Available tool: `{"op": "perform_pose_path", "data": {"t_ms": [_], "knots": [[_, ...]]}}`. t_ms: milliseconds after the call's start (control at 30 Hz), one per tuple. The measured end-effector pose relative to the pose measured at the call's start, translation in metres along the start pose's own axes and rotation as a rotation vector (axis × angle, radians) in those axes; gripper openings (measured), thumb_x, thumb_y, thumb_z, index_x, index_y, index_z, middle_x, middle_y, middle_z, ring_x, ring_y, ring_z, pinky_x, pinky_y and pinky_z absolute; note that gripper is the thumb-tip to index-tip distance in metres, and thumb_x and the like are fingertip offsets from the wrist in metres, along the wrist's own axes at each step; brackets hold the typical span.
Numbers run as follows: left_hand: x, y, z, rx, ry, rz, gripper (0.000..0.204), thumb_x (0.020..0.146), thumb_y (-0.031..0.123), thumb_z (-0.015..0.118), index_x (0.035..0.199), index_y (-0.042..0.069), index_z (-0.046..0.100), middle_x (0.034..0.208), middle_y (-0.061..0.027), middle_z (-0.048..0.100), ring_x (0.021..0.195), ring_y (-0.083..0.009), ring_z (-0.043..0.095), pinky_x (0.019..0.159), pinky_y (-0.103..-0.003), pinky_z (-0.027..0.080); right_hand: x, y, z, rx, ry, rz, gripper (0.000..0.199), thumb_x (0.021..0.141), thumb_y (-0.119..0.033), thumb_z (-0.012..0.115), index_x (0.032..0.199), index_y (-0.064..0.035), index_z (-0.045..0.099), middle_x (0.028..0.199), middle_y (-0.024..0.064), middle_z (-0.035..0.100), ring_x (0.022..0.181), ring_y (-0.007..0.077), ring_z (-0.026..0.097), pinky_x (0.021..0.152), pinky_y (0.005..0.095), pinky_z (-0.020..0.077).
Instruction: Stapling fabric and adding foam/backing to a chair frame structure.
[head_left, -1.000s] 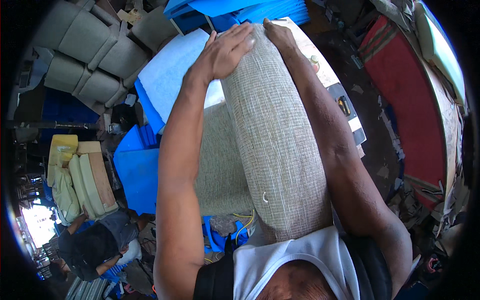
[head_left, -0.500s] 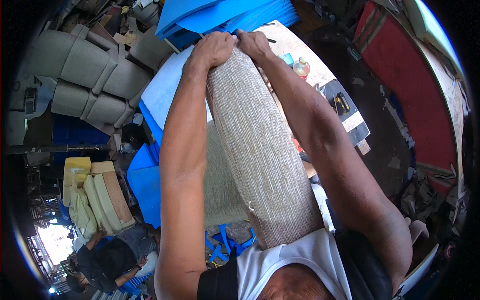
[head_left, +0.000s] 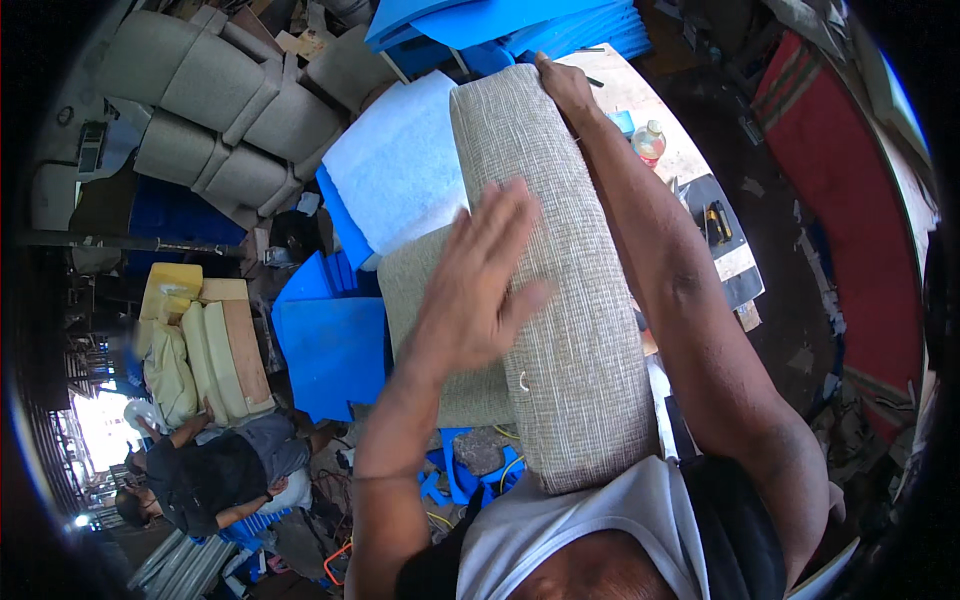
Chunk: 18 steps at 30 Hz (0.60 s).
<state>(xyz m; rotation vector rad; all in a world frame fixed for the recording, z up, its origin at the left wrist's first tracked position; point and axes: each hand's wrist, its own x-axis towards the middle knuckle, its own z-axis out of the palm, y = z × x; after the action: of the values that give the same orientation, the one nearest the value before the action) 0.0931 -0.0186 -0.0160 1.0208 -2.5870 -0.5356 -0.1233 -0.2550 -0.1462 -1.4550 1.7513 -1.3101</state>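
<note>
A long, boxy cushion (head_left: 575,270) covered in beige-grey woven fabric stretches from my chest toward the far table. My right hand (head_left: 568,88) grips its far right corner, the fingers partly hidden behind the edge. Over the cushion's left side, my left hand (head_left: 480,280) is raised with its fingers apart and holds nothing; motion blurs it, and contact with the fabric cannot be told. A small pale curl (head_left: 523,380) sticks out near the lower left edge. More of the same fabric (head_left: 425,275) shows beneath, left of the cushion.
White padding (head_left: 395,165) and blue foam sheets (head_left: 330,340) lie on the left. The pale worktable (head_left: 625,95) holds a bottle (head_left: 649,140) and a yellow-black tool (head_left: 717,222). Grey sofa pieces (head_left: 190,70) stand far left; a person (head_left: 220,475) is at lower left.
My left hand has let go of the cushion's far end and come back toward me, its fingers opening. My right hand stays at the far corner. The view has shifted slightly.
</note>
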Motion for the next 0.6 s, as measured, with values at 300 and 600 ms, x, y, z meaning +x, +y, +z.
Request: {"op": "perform_pose_path", "data": {"t_ms": [300, 600], "knots": [[0.078, -0.05, 0.016, -0.492, 0.361, -0.476, 0.057, 0.104, 0.029, 0.042, 0.15, -0.004, 0.031, 0.158, -0.0223, 0.028, 0.148, -0.0308, 0.023, 0.12, -0.038, 0.02, -0.009, -0.016, 0.004, 0.463, 0.049, 0.232, 0.054, 0.097, -0.041, 0.044, 0.097, 0.0066, 0.07, 0.102, 0.0326, 0.066, 0.1, 0.0475, 0.063, 0.089, 0.0471, 0.0466], [0.089, -0.054, -0.002, -0.378, 0.402, -0.753, 0.055, 0.105, 0.032, 0.041, 0.148, -0.002, 0.036, 0.149, -0.0178, 0.045, 0.139, -0.028, 0.04, 0.115, -0.034, 0.029, -0.048, -0.049, -0.005, 0.474, 0.009, 0.226, 0.061, 0.1, -0.047, 0.042, 0.091, 0.0082, 0.067, 0.092, 0.0298, 0.068, 0.093, 0.0399, 0.066, 0.085, 0.0444, 0.0478]]}}
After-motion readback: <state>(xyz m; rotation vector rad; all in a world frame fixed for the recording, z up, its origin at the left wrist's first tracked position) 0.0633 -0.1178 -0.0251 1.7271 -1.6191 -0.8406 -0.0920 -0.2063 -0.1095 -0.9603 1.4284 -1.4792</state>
